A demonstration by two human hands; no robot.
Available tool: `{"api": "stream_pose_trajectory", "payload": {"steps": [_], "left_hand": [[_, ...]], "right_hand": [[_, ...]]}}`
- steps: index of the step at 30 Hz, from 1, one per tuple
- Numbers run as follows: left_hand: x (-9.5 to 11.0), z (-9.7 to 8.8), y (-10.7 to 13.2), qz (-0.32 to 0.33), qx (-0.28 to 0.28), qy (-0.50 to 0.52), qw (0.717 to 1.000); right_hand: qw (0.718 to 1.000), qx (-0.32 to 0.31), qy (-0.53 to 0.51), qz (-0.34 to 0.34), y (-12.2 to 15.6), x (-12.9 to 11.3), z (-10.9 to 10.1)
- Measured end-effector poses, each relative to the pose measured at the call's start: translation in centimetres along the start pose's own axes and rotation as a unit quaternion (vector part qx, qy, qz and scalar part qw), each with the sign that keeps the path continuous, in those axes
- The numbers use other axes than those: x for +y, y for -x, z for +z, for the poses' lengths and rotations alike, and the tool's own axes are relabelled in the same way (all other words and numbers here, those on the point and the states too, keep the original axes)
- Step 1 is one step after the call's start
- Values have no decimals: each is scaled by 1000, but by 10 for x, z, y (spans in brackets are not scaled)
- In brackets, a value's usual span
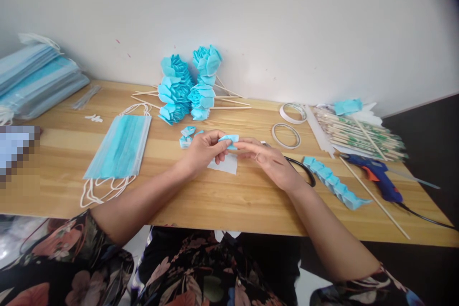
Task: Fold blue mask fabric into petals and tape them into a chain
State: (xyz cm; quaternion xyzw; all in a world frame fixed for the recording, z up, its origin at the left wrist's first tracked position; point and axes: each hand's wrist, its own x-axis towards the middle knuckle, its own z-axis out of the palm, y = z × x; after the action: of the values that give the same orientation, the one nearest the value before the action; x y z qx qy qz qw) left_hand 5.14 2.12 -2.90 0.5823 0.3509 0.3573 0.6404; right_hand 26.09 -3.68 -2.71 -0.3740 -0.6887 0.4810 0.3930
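A small folded piece of light blue mask fabric (233, 138) is pinched in my left hand (208, 147), above the middle of the table. My right hand (267, 158) is at its right side, fingers stretched out, with the fingertips at the edge of the piece. Below the hands lies a white rectangular sheet (225, 165). Small folded blue pieces (187, 137) sit just behind my left hand. Partly covered by my right hand are black-handled scissors (304, 170). A chain of folded blue petals (332, 179) lies to the right.
Blue fabric flowers on sticks (175, 91) are piled at the back. A stack of masks (120, 146) lies left, packed masks (39, 76) farther left. Tape rolls (286, 136), bundled sticks (358, 134), a loose stick (376, 198) and a corded blue glue gun (385, 181) occupy the right.
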Motion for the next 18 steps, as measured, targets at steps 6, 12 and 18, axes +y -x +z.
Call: {"api": "stream_pose_trajectory", "payload": {"steps": [6,12,18], "left_hand": [[-4,-2,-1,3,2,1,1000],[-2,-1,-1,-6,-1,7,1000],[-4,-1,0,-22,-16,31,999]], "right_hand": [[1000,-2,-1,4,0,0,1],[1000,11,-14,8,1,3,0],[999,16,-25,11,2,4,0]]}}
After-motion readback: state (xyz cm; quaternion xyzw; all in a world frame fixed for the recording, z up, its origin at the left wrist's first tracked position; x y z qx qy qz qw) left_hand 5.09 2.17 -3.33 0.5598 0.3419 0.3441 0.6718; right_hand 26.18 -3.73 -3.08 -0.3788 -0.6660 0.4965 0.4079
